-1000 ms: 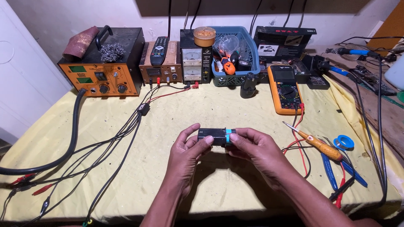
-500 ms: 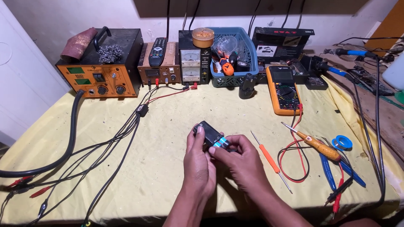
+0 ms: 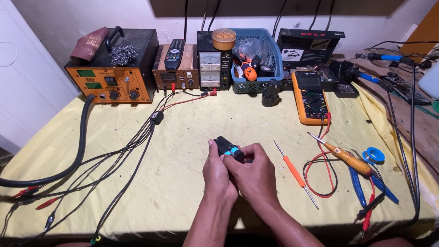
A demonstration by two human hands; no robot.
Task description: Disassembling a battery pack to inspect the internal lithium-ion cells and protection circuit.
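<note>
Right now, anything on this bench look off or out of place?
Mostly ordinary clutter. Odd spots: a remote control lies on top of a bench instrument, and a ball of steel wool sits on the orange station. Both hands, left hand and right hand, grip a small black device with a blue band.

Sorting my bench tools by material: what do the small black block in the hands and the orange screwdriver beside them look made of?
The small black block with a blue band, held by the left hand and right hand, looks like matte plastic, though it is mostly covered. The slim orange-handled screwdriver shows an opaque plastic handle and a thin, shiny metal shaft.
</note>
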